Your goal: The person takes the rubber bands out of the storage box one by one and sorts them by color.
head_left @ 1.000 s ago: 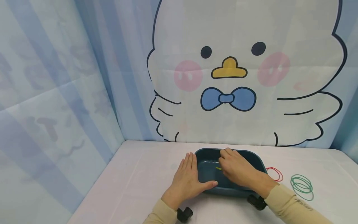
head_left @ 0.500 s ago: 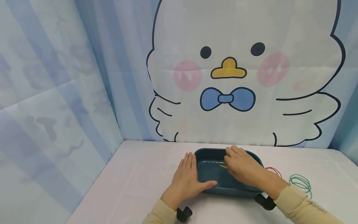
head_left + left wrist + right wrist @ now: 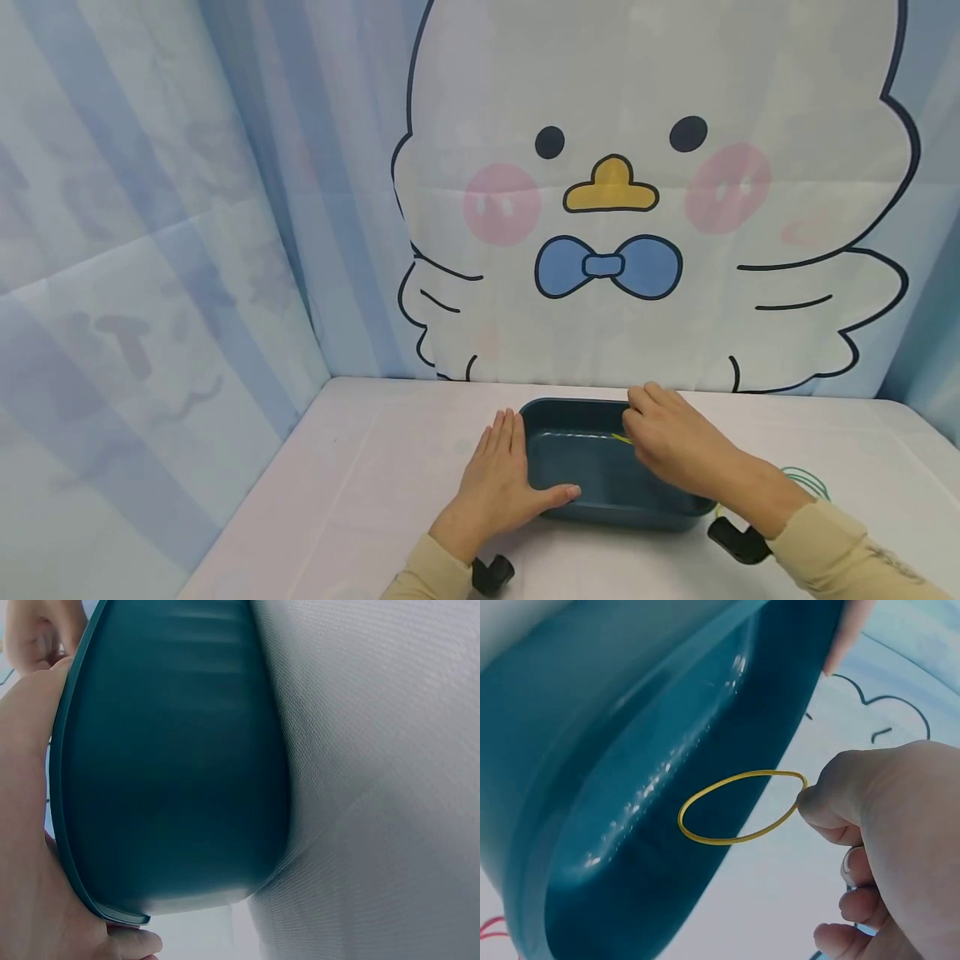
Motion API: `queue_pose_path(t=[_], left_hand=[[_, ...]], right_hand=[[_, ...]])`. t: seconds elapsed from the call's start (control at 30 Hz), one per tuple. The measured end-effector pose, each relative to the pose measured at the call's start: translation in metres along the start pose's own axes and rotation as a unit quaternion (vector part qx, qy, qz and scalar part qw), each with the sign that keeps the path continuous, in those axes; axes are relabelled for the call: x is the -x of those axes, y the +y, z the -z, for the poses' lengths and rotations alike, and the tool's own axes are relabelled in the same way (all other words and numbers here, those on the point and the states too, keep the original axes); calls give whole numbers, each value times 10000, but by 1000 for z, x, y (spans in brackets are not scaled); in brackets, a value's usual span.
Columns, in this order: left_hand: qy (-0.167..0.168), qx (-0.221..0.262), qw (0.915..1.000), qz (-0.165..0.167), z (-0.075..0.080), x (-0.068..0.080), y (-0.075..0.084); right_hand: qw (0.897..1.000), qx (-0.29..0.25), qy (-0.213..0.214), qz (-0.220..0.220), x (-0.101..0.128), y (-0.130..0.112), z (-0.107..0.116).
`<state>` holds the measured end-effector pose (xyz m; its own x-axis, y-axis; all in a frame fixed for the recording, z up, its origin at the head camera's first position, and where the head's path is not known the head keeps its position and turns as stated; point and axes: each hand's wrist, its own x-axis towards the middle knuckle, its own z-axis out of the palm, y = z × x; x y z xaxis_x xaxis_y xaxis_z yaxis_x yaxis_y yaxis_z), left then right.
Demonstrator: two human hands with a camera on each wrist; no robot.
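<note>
Between thumb and forefinger, my right hand (image 3: 678, 437) pinches a yellow rubber band (image 3: 742, 774), which hangs as a loop. In the head view the hand is over the right part of a dark teal tray (image 3: 573, 508), and only a short piece of the band shows. My left hand (image 3: 498, 487) rests against the tray's left side with straight fingers. Its thumb reaches across the near left corner of the rim. Seen from the left wrist, that hand lies along the rim.
Green rubber bands (image 3: 806, 479) lie on the white tabletop (image 3: 405, 500) right of the tray, partly behind the right forearm. A red rubber band (image 3: 491, 928) shows at the right wrist view's edge. A printed cloth backdrop (image 3: 607, 342) stands right behind the table.
My right hand, with the yellow rubber band, has moved right and away across the tray toward its far rim. Its forearm now covers the red bands. The left hand has stayed put.
</note>
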<state>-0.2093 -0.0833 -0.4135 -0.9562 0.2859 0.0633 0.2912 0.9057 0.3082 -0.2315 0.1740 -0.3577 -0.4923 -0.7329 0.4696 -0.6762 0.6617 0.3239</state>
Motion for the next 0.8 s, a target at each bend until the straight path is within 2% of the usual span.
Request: queue_pose_path(t=[0.17,0.43,0.8], left_hand=[[-14,29,10000,11,0,0,0],[-22,32,10000,1,0,0,0],[12,80,10000,-15,-2,0,-1]], right_hand=[[9999,37,92,-47,5,5,6],[9987,28,-257,-432,16,12,20],[9984,192,-101,-521,32,26,32]])
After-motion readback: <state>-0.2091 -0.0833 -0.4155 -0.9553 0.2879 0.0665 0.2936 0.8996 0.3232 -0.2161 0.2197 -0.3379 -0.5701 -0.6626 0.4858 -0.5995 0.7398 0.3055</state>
